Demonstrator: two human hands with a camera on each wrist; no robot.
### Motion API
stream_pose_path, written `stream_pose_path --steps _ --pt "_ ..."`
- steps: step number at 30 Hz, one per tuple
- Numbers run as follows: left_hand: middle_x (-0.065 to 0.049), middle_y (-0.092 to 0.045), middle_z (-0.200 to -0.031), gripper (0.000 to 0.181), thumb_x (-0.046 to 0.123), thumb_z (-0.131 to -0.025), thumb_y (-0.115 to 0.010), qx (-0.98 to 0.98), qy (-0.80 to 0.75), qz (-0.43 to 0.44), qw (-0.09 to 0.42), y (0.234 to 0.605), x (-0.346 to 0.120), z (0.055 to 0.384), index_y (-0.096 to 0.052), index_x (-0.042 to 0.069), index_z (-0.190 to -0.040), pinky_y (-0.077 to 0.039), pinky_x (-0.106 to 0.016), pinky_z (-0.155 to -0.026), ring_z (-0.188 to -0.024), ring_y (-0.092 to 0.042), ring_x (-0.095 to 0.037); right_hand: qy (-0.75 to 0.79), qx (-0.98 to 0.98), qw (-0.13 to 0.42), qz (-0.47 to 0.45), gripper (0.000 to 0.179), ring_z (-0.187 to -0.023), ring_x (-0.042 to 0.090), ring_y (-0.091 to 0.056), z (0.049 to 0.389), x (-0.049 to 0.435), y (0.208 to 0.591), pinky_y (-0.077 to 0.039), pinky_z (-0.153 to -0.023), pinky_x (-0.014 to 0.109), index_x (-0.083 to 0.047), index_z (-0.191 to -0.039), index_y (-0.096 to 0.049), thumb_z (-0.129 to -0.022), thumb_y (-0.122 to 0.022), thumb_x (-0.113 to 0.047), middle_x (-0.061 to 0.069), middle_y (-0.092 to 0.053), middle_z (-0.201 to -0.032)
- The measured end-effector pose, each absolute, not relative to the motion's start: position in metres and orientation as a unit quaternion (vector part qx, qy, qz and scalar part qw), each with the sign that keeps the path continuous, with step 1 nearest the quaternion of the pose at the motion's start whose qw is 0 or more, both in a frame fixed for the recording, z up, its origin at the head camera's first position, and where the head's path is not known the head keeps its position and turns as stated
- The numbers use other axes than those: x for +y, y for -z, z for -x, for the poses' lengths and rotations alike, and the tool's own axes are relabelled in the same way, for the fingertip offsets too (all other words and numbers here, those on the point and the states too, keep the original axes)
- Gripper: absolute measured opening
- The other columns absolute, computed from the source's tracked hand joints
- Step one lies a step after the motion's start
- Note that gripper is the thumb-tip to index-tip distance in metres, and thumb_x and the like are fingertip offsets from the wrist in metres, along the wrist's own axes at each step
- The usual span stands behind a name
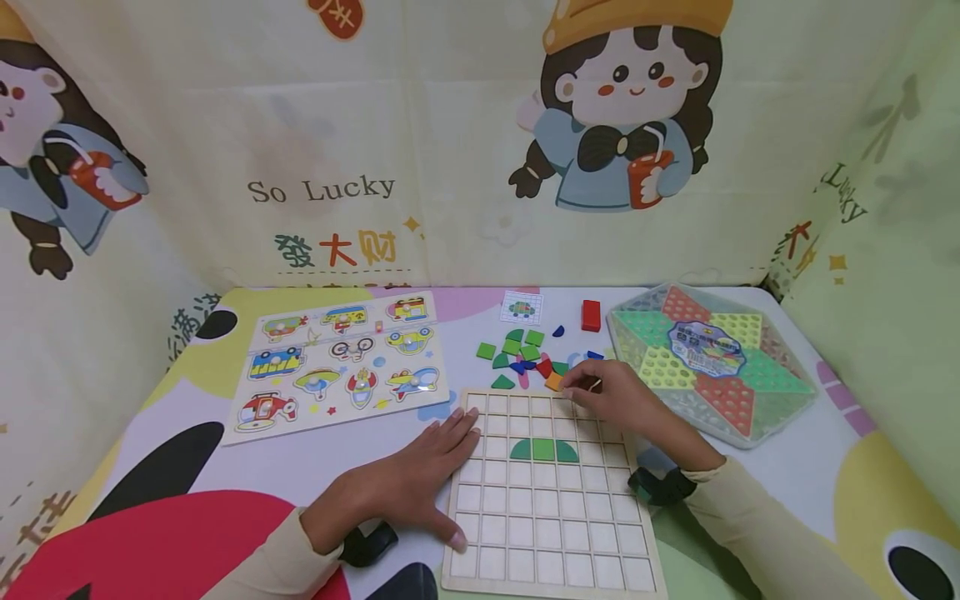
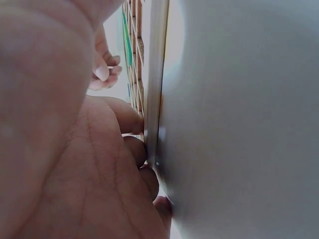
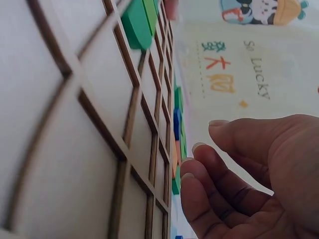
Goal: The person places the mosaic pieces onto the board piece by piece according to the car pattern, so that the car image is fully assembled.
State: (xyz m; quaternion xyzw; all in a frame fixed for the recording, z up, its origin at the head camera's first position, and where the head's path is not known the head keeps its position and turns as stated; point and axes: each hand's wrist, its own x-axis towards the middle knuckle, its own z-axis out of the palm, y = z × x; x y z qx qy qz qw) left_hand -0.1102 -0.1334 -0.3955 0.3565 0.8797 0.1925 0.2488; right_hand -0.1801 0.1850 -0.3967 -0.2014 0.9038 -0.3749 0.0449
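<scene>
Head view: nearest, a wooden grid board (image 1: 532,567) is seen, its left edge touched by the left hand (image 1: 412,467), whose thumb is spread well apart from the outstretched fingers. In three adjoining compartments of the third row from the far edge, a light green square (image 1: 543,450) is flanked by two darker green curved pieces (image 1: 566,451). Farther on, the right hand (image 1: 611,387) is held with thumb and fingertips slightly apart, just beside an orange piece (image 1: 553,382) beyond the board. Vehicle shapes are carried by a puzzle board (image 1: 440,358) on the left; red, green and yellow panels are contained in a clear hexagonal box (image 1: 780,412) on the right. Between them, loose pieces (image 1: 529,352) are scattered, then a red block (image 1: 591,316) and a pattern card (image 1: 521,307) are seen. Farthest, a printed cloth (image 1: 457,142) is hung.
</scene>
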Motion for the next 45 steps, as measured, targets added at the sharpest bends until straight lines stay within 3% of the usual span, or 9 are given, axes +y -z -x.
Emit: stream_pose_path --steps 23,45 --pt "-0.003 0.005 -0.163 0.12 0.067 -0.07 -0.074 0.877 -0.191 -0.361 0.252 0.398 -0.129 0.112 -0.014 0.011 -0.157 -0.003 -0.049 -0.116 -0.147 0.009 -0.021 0.364 0.923 0.041 0.119 0.022 -0.099 0.028 -0.063 0.214 0.187 0.403 -0.052 -0.088 0.042 0.0 -0.112 -0.071 -0.091 -0.066 -0.002 0.013 -0.068 -0.111" --pt "-0.005 0.003 -0.163 0.119 0.066 -0.07 -0.075 0.88 -0.194 -0.359 0.243 0.399 -0.133 0.11 -0.016 0.01 -0.156 -0.004 -0.049 -0.116 -0.147 0.007 -0.022 0.346 0.927 0.07 0.125 0.024 -0.084 0.024 -0.054 0.221 0.173 0.407 -0.048 -0.072 0.033 -0.002 -0.113 -0.072 -0.09 -0.066 -0.001 0.01 -0.064 -0.104"
